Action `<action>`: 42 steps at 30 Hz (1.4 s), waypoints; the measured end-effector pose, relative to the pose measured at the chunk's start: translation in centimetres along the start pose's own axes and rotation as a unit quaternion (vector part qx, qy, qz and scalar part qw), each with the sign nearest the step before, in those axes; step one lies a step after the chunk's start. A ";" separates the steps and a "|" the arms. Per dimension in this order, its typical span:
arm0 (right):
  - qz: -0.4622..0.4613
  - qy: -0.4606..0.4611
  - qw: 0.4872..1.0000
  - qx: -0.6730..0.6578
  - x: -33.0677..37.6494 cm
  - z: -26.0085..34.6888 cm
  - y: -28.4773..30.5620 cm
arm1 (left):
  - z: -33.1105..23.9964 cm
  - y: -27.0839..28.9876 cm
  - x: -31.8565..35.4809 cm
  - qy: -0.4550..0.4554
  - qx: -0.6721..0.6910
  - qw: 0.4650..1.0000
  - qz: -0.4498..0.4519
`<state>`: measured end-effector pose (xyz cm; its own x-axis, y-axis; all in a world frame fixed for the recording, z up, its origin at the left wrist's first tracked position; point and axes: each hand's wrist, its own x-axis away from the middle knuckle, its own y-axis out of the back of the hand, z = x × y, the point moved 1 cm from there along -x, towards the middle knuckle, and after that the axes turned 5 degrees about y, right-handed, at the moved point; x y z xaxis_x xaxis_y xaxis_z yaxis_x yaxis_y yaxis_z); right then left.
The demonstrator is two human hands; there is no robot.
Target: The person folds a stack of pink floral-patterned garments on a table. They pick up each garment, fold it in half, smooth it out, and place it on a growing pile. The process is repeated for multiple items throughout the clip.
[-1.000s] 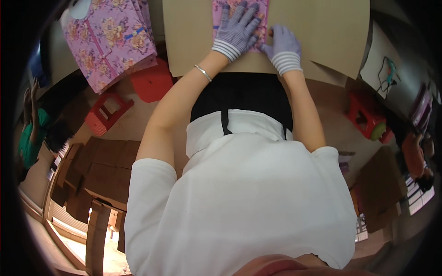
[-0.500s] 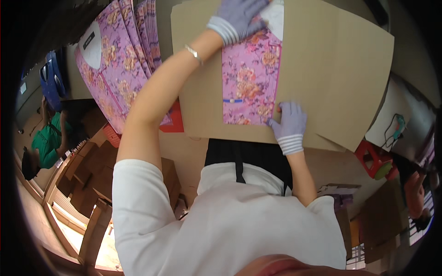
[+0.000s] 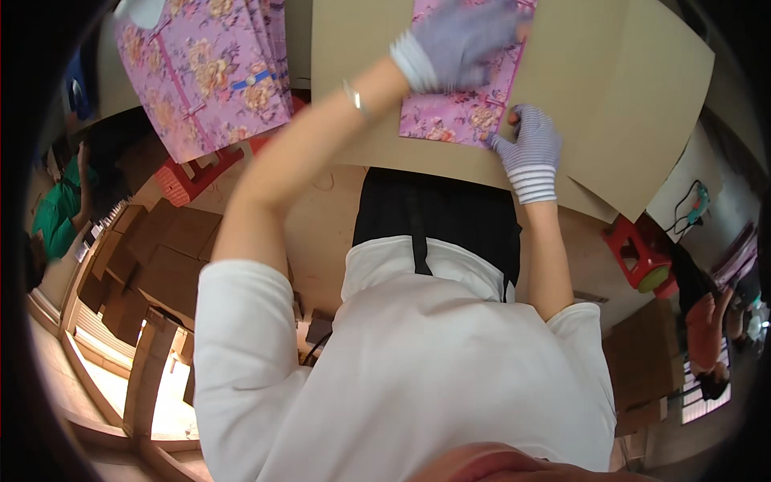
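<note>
A flat, narrow pink piece with a floral print (image 3: 450, 116) lies on a large tan board (image 3: 361, 153); I cannot tell whether it is cloth or printed card. My left hand (image 3: 466, 44), in a lavender glove with a striped cuff, is over its upper part, fingers stretched to the right and blurred by motion. It hides much of the print. My right hand (image 3: 530, 149), gloved alike, rests by the piece's near right corner, with the thumb at that corner and the fingers apart from it.
Similar floral pieces (image 3: 213, 76) are stacked at the left. Red stools (image 3: 193, 173) stand below the table's edge on both sides. Cardboard boxes (image 3: 165, 269) are on the floor at left. One person in green (image 3: 60, 209) is at far left, another person (image 3: 705, 333) at far right.
My left hand has moved from the top end of the floral piece nearer to me, across its right edge. My right hand remains by the near corner. The whole view has shifted.
</note>
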<state>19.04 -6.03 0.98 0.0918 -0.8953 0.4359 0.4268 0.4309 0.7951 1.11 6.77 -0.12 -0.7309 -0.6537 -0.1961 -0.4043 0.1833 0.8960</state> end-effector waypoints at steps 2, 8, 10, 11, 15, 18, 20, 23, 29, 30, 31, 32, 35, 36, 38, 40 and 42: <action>-0.013 0.010 1.000 0.012 -0.1 -0.1 -0.1 | -4.3 -2.0 5.7 0.003 0.081 0.997 0.017; -0.044 0.040 0.976 -0.209 0.8 -2.1 -0.3 | -13.9 -3.5 14.6 0.138 0.274 0.951 -0.048; -0.087 0.033 0.946 -0.309 0.8 -3.3 -0.8 | -13.7 -2.8 13.8 0.193 0.312 0.914 -0.172; -0.113 0.032 0.940 -0.321 0.4 -3.0 -0.6 | -13.3 -2.2 13.6 0.221 0.326 0.890 -0.230; -0.114 0.069 0.878 -0.461 0.6 2.4 1.5 | -7.9 0.8 13.3 0.329 0.523 0.720 -0.318; -0.097 0.336 0.854 -0.385 2.9 10.7 1.5 | -5.4 4.8 14.9 0.332 0.641 0.619 -0.310; -0.074 0.410 0.884 -0.211 4.9 14.8 -1.2 | -5.2 7.1 16.5 0.356 0.646 0.616 -0.277; -0.036 0.413 0.908 -0.064 7.5 15.7 -4.3 | -3.6 8.5 18.0 0.425 0.569 0.661 -0.241; -0.055 0.303 0.912 -0.271 7.9 7.1 -2.1 | -5.3 8.7 18.3 0.472 0.410 0.751 -0.210; -0.045 0.231 0.910 -0.340 7.7 5.7 -0.3 | -6.0 8.6 18.0 0.434 0.384 0.794 -0.184; -0.033 0.157 0.900 -0.405 7.6 4.5 1.4 | -6.8 8.6 17.4 0.395 0.357 0.832 -0.158; -0.064 0.155 0.890 -0.424 7.2 2.6 1.9 | -8.5 8.8 15.1 0.354 0.304 0.875 -0.130; -0.082 0.086 0.862 -0.492 4.4 -1.1 3.2 | -12.6 6.5 8.2 0.260 0.243 0.933 -0.050; -0.072 0.054 0.874 -0.477 3.4 -1.9 3.2 | -13.1 4.4 7.6 0.274 0.219 0.936 -0.028; -0.070 -0.024 0.880 -0.470 1.3 -3.8 1.4 | -13.6 -1.2 7.9 0.304 0.172 0.937 0.018; -0.048 -0.038 0.949 -0.309 0.4 -3.8 1.2 | -12.9 -2.7 8.3 0.291 0.239 0.925 -0.043; -0.044 -0.071 0.973 -0.217 0.2 -3.2 0.9 | -12.2 -2.7 8.7 0.306 0.372 0.871 -0.099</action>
<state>22.34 -6.15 0.42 -0.0741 -0.8883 0.4533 0.7695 0.2382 0.5926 2.59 -8.37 0.66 -0.2693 -0.9534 0.1359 -0.8995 0.2994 0.3181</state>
